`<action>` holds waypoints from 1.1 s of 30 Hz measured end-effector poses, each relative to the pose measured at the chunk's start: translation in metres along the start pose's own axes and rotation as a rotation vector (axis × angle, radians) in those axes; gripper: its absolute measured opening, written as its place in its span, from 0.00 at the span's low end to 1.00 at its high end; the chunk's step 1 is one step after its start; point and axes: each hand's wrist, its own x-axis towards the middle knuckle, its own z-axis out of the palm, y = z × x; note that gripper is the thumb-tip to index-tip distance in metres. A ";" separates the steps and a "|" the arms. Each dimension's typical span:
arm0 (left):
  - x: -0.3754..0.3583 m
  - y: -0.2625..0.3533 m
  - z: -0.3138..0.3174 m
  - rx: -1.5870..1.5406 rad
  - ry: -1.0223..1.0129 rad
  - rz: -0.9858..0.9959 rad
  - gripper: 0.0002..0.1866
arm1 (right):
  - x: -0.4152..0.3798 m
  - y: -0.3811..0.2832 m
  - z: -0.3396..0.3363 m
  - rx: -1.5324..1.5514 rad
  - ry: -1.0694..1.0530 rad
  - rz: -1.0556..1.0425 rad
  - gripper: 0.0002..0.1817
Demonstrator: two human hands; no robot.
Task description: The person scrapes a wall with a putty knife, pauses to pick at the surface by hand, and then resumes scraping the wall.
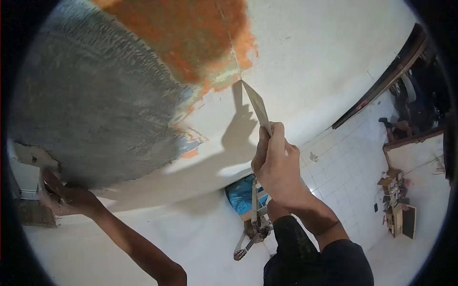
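My right hand (279,164) is closed around the lower end of a thin flat scraper (258,106). The scraper's tip meets the wall (305,62) at the lower end of a crack, beside an orange patch (191,38) of exposed old paint. My left hand (71,199) is at the far left with its fingers curled, by a broken-edged recess (36,155) at the border of a grey skim-coated area (95,100). What its fingers grip is hard to make out. A shadow of the right hand and scraper falls on the wall.
Below are a blue plastic bag (240,195), a ladder (256,200) and a guitar (247,249). White floor tiles (329,167) extend to the right. Cluttered wooden furniture (395,205) stands at the lower right, and a dark-framed opening (381,78) lies at the upper right.
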 end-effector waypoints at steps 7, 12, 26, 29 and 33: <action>0.003 0.016 -0.001 0.332 -0.096 0.031 0.17 | -0.002 -0.001 -0.001 0.115 -0.085 0.112 0.09; -0.001 0.029 0.007 0.084 -0.030 -0.034 0.16 | -0.005 -0.024 0.010 0.338 -0.041 0.230 0.08; -0.004 0.019 0.006 0.238 -0.025 0.094 0.21 | -0.006 -0.057 0.030 0.498 0.127 0.501 0.08; -0.005 0.019 0.006 0.208 -0.034 0.061 0.20 | -0.007 -0.063 0.036 0.528 0.167 0.533 0.09; -0.005 0.014 0.004 0.168 -0.038 -0.007 0.22 | -0.007 -0.073 0.039 0.631 0.170 0.626 0.10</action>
